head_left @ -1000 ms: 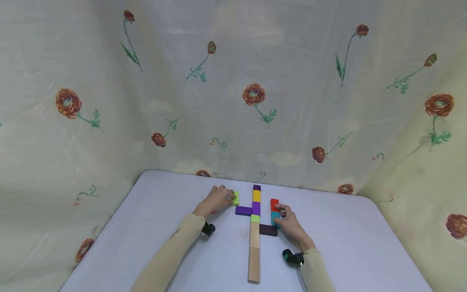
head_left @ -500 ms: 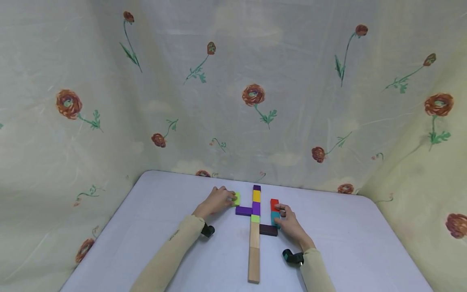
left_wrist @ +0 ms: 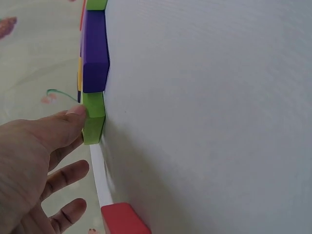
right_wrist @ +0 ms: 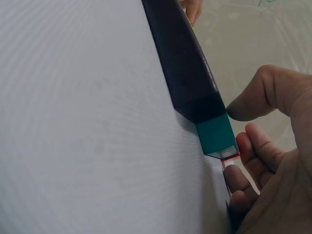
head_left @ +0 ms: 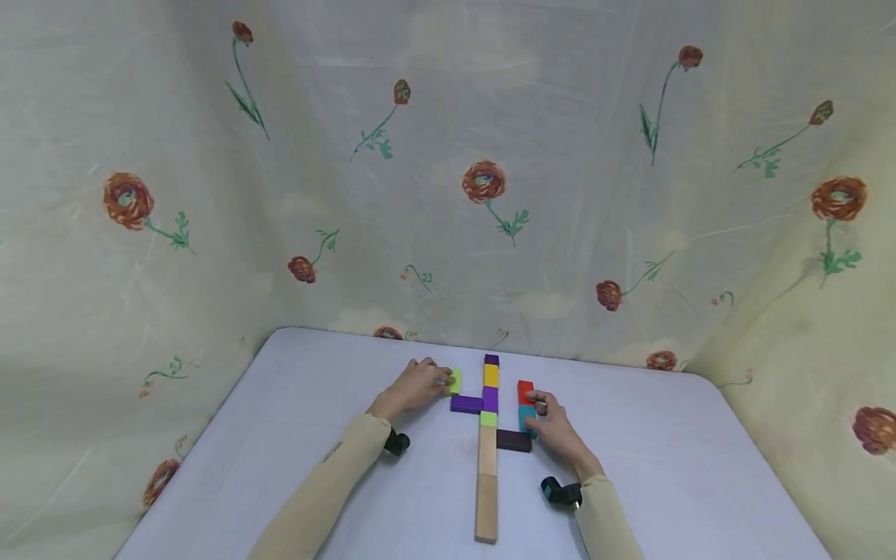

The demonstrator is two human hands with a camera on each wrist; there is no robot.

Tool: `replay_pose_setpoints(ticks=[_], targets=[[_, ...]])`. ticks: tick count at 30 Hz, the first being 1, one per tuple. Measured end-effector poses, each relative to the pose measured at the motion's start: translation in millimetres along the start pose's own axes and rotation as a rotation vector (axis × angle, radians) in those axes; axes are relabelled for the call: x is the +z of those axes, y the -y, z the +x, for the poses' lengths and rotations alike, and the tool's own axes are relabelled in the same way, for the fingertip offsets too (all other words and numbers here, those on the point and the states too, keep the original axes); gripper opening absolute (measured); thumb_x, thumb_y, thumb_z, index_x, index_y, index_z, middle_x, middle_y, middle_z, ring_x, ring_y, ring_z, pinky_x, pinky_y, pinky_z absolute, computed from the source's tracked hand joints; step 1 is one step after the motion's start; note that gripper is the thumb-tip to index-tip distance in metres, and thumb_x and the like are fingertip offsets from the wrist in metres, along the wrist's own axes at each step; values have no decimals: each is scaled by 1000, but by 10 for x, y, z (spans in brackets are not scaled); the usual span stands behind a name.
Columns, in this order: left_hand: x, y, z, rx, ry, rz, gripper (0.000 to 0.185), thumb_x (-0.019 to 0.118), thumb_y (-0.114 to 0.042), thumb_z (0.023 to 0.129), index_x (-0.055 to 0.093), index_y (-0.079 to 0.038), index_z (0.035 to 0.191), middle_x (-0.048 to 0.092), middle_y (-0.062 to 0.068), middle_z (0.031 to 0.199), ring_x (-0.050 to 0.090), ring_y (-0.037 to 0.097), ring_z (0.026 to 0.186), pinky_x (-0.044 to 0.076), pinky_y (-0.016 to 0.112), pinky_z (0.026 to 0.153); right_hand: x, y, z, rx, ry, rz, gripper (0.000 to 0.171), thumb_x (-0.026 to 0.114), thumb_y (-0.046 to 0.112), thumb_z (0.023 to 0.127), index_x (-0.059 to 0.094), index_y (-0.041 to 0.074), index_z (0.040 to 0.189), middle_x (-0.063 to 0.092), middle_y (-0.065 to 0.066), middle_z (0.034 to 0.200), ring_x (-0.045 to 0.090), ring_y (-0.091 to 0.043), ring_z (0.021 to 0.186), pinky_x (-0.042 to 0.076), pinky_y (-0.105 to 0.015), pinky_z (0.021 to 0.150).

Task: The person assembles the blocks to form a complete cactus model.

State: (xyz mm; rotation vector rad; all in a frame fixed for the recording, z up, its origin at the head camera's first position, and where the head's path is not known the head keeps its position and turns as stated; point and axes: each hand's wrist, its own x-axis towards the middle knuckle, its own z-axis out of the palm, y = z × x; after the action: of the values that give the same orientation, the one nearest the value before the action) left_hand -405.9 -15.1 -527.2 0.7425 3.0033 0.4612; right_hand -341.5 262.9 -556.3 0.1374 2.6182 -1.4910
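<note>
At the left side of a block figure, my left hand [head_left: 414, 385] pinches a lime green block [head_left: 456, 382], its thumb on the block's upper face in the left wrist view. That block meets the outer end of a purple block [head_left: 467, 404]. My right hand [head_left: 556, 432] is at the figure's right, thumb by the teal block [right_wrist: 218, 135] and fingertips at the red block [head_left: 525, 390] behind it. Its fingers are loosely bent and apart from the thumb. A dark block [head_left: 514, 441] joins the teal block to the central column. The hands partly cover the blocks they touch.
The column holds a yellow block [head_left: 491, 376], a purple block [head_left: 490, 400], a small green block [head_left: 488, 419] and two plain wooden blocks [head_left: 486, 509]. A separate red block [left_wrist: 124, 219] lies beneath the left hand. Flowered cloth [head_left: 546, 257] hangs behind the white table [head_left: 658, 459].
My left hand has nudged the lime green block slightly to the right, over the purple block's outer end. The right hand and the other blocks have kept their places.
</note>
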Motion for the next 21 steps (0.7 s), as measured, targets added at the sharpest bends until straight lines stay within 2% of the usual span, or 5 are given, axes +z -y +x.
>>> replay_pose_setpoints(ticks=[7,13,21], targets=[[-34,-14,-18,14,13,-12,28,62,-31,85,64,-26,113,55,-9,126,48,14,108,32,44,96,-4,-21,22,-4,6,-8,50,55,12,85,33,12,130,26,-15,135,26,-33,125,26,-55,101],[-39,-12,-25,25,18,-16,26,62,-29,85,65,-28,111,56,-10,124,48,14,108,28,50,100,-8,-21,9,-9,9,-14,51,55,13,85,33,12,130,27,-16,135,26,-34,125,26,-55,100],[-46,-33,-31,25,21,8,27,62,-30,85,64,-28,112,56,-10,124,47,14,109,30,46,99,-12,-12,5,-17,8,-17,51,56,13,85,33,12,130,28,-14,134,26,-32,124,26,-55,100]])
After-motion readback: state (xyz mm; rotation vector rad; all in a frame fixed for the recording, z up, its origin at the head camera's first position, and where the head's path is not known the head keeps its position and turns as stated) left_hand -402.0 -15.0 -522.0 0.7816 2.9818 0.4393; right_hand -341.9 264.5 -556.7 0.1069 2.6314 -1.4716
